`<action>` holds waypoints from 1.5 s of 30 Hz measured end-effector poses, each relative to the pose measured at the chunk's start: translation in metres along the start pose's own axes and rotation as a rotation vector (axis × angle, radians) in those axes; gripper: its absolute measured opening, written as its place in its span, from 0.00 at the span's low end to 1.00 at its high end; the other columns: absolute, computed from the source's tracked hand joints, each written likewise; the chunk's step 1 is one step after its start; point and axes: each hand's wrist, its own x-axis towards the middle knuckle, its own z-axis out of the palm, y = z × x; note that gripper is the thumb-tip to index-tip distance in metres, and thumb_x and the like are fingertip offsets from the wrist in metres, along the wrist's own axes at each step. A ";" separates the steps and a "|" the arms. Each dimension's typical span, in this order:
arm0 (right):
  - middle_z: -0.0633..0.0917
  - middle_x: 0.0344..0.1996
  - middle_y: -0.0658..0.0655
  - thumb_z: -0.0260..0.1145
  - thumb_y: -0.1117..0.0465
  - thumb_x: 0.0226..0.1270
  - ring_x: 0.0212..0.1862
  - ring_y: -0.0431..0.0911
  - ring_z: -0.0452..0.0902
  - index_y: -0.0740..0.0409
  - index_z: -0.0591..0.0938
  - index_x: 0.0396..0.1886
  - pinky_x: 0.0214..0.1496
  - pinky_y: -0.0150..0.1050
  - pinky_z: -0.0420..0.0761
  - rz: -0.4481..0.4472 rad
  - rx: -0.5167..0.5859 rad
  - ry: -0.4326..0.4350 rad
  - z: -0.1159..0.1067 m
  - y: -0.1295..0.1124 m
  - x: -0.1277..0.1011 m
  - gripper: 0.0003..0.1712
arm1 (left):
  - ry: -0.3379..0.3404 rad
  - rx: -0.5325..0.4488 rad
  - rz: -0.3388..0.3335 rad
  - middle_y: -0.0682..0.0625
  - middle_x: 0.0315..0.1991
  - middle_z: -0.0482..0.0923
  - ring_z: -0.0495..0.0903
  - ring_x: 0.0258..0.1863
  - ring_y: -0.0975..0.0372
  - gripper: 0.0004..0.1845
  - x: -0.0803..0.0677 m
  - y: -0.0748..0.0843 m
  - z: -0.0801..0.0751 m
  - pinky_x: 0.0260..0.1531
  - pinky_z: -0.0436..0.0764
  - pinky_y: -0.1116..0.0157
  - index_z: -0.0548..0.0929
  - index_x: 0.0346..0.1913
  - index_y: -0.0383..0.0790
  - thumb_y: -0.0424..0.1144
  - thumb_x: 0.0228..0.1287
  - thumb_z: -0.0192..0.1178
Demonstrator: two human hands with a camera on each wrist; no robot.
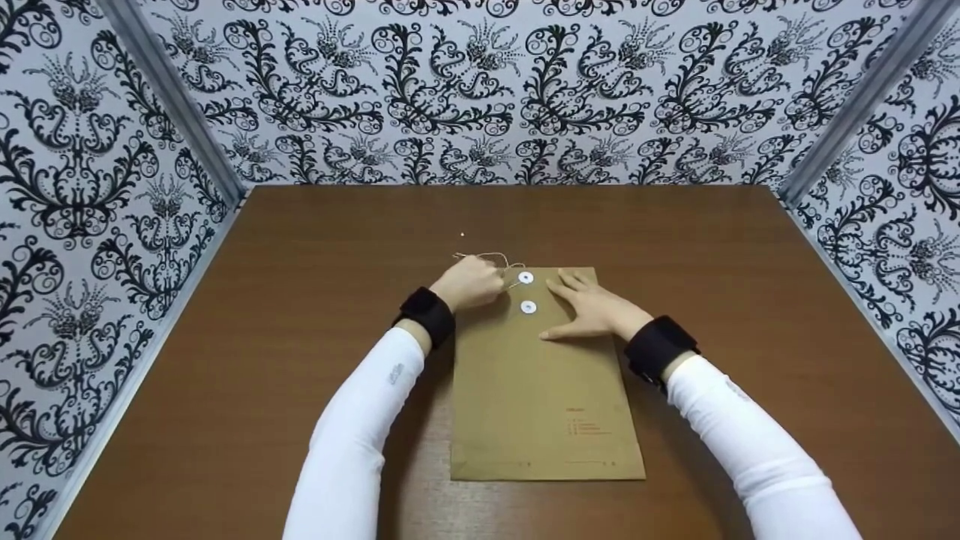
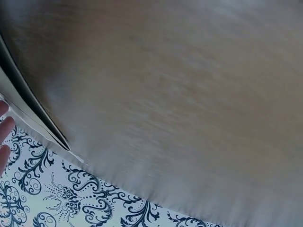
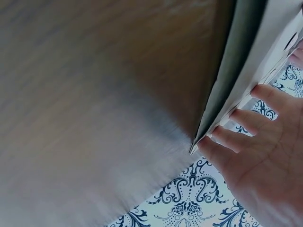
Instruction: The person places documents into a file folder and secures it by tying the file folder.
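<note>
A brown kraft paper envelope lies flat on the table, with red print near its lower right. Two white round discs sit one above the other near its top edge. My left hand, fingers curled at the top left corner, pinches a thin pale string. This string loops out past the envelope's top edge and runs to the upper disc. With fingers spread, my right hand rests on the upper right of the envelope. The right wrist view shows its fingertips against the envelope's edge.
The brown wooden table extends around the envelope on all sides. Patterned black and white walls enclose it at the back and both sides, with grey posts at the corners. A tiny white speck lies beyond the left hand.
</note>
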 end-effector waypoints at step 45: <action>0.49 0.83 0.70 0.70 0.31 0.60 0.83 0.69 0.42 0.58 0.57 0.82 0.81 0.66 0.55 -0.010 0.008 0.004 -0.001 -0.002 -0.003 0.62 | -0.010 0.027 0.186 0.56 0.33 0.86 0.85 0.32 0.63 0.03 -0.028 0.046 -0.040 0.25 0.84 0.66 0.86 0.33 0.46 0.37 0.62 0.62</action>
